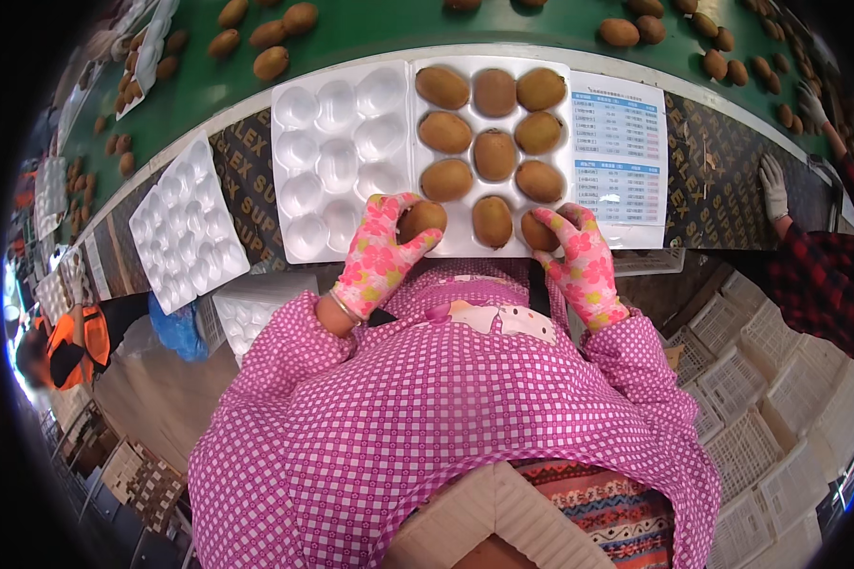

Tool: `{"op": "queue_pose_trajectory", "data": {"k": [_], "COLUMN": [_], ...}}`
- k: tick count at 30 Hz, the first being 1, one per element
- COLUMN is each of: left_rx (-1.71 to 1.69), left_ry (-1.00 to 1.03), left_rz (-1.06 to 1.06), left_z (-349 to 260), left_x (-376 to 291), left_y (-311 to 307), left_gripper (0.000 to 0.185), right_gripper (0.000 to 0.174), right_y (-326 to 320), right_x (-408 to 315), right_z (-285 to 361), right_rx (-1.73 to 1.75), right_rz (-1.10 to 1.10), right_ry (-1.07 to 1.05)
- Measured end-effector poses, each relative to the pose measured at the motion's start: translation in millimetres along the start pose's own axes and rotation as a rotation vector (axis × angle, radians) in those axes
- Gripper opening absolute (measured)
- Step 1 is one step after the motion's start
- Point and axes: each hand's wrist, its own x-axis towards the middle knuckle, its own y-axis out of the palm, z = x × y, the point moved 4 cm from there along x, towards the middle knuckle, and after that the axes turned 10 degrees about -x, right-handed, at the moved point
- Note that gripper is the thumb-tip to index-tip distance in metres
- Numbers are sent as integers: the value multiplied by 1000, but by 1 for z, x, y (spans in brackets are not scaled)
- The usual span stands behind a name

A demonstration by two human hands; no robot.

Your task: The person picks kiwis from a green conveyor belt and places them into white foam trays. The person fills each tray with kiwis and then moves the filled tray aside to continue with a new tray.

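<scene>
In front of me lies a white plastic fruit tray with two halves. Brown kiwifruit fill cups across its right half [467,206], one of them a kiwifruit [494,153] in the middle column. The left half [317,168] holds no fruit. My left hand [380,252], in a floral glove, grips a kiwifruit [424,220] at the near left corner of the filled half. At the near right corner my right hand [581,259], gloved alike, has its thumb and fingers around another kiwifruit [539,230].
A green conveyor belt [384,32] carrying loose kiwifruit runs along the far side. A printed sheet [619,160] adjoins the tray; another moulded tray [188,224] lies left. White crates [733,377] stand low at right. Co-workers are at both sides, one with a gloved hand [773,186] on the ledge.
</scene>
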Motion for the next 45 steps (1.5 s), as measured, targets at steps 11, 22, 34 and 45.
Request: {"op": "queue_pose_trajectory", "data": {"k": [11,22,34,45], "left_rx": [421,311,533,433], "left_ry": [369,367,662,695], "left_rz": [-197,-106,-83,-27], "left_z": [10,15,2,23], "left_x": [0,-12,-30,-17], "left_y": [55,37,1,19], "left_gripper": [59,87,40,45], "right_gripper": [58,53,57,48], "right_y": [23,3,17,25], "right_x": [-6,-23,-7,-11], "right_z": [-8,-27,7,-9], "right_rx": [-98,137,-193,-105], "right_rz": [-166,-282,-175,-149], "right_ry": [-30,85,7,63]}}
